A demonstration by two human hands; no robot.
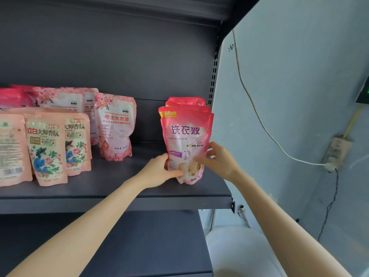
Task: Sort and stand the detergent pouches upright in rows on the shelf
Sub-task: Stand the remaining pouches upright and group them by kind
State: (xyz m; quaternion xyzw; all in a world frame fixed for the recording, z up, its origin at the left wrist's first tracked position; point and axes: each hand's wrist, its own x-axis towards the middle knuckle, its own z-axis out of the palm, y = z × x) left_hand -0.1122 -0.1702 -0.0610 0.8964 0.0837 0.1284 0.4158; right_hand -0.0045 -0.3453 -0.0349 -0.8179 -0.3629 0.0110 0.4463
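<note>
1. Red pouch (186, 140) is gripped low down by both hands, left hand (159, 172) at its left edge and right hand (217, 158) at its right.
2. It is stood upright at the right end of the shelf (119, 196), heading matching pouches (187, 101) (two tops show behind).
3. Squaring this row is judged the step in hand; a gentle release is called for next.
4. Pink pouches (114, 124) are held in rows at the left.

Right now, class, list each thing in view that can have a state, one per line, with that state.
front red pouch, upright, held at its base
red pouches behind, upright, in a row
pale pink pouch, standing alone
floral pouches, upright, front row
left hand, grip on front red pouch
right hand, grip on front red pouch
</note>
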